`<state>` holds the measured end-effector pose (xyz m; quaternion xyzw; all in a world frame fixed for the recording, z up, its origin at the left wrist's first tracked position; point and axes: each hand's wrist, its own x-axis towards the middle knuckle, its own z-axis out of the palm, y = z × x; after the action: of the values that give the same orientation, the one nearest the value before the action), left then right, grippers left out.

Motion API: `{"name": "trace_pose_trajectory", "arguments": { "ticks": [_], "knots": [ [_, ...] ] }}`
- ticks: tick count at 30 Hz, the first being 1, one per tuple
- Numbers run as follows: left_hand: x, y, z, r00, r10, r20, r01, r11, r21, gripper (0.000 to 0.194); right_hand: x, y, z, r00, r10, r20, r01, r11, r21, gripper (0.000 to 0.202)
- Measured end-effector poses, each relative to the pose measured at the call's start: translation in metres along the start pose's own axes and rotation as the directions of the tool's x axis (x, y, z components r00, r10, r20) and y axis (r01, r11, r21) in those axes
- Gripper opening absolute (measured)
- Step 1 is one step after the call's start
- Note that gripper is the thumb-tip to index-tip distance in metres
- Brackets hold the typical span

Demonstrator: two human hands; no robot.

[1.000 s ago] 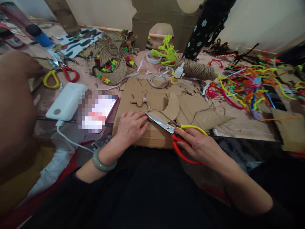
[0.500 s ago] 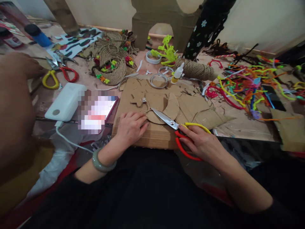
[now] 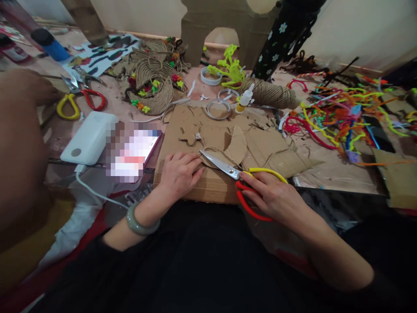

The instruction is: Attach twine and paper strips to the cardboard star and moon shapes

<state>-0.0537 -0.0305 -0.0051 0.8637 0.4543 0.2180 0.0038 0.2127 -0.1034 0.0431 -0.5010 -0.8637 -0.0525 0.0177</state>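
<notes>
My right hand (image 3: 272, 191) is wrapped round scissors (image 3: 224, 166) with one yellow and one red handle; their blades look closed. The blade tips point left, close to the fingertips of my left hand (image 3: 179, 176). That hand rests low over a corrugated cardboard box (image 3: 208, 188), its thumb and fingers at the edge of a cut cardboard piece (image 3: 219, 141). Exactly how they grip the edge is partly hidden. Thin twine (image 3: 206, 145) runs beside the fingertips. A crescent of cardboard (image 3: 239, 145) lies just beyond the blades.
Left are a white power bank (image 3: 89, 138), a lit phone (image 3: 138, 150), a second pair of scissors (image 3: 70, 100) and another person's arm (image 3: 22, 126). Behind stand a glue bottle (image 3: 244, 99), twine spool (image 3: 269, 92) and coiled twine mat (image 3: 154, 82). Colourful pipe cleaners (image 3: 342, 113) lie right.
The scissors have shifted slightly left with my right hand, their tips now nearer my left fingertips. My left hand has hardly moved.
</notes>
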Motion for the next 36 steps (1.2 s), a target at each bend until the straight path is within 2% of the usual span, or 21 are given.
{"name": "trace_pose_trajectory", "arguments": {
  "ticks": [11, 17, 20, 27, 33, 36],
  "knots": [
    [0.000, 0.001, -0.001, 1.000, 0.000, 0.004, 0.000, 1.000, 0.000, 0.022, 0.001, -0.003, 0.001, 0.994, -0.005, 0.106, -0.003, 0.997, 0.078, 0.043],
    [0.001, 0.001, -0.001, 1.000, -0.009, 0.012, 0.009, 1.000, 0.000, 0.022, 0.005, 0.004, 0.000, 0.988, 0.047, 0.148, -0.102, 0.915, 0.390, 0.041],
    [0.001, 0.001, 0.000, 0.999, -0.023, 0.022, 0.024, 1.000, -0.018, 0.022, 0.005, 0.007, 0.001, 0.988, 0.057, 0.145, -0.117, 0.886, 0.449, 0.039],
    [0.000, 0.000, 0.001, 1.000, -0.019, 0.007, 0.019, 1.000, -0.019, 0.022, -0.001, 0.002, 0.002, 0.997, 0.065, 0.051, -0.078, 0.945, 0.318, 0.040],
    [0.000, 0.000, 0.001, 1.000, -0.011, 0.004, 0.011, 1.000, 0.000, 0.022, -0.003, -0.006, 0.001, 0.999, 0.018, 0.030, -0.020, 0.997, 0.078, 0.040],
    [0.000, 0.001, 0.001, 1.000, -0.006, 0.001, 0.006, 1.000, 0.005, 0.023, -0.002, -0.006, 0.001, 0.999, 0.003, 0.032, -0.004, 0.999, 0.050, 0.040]
  ]
}}
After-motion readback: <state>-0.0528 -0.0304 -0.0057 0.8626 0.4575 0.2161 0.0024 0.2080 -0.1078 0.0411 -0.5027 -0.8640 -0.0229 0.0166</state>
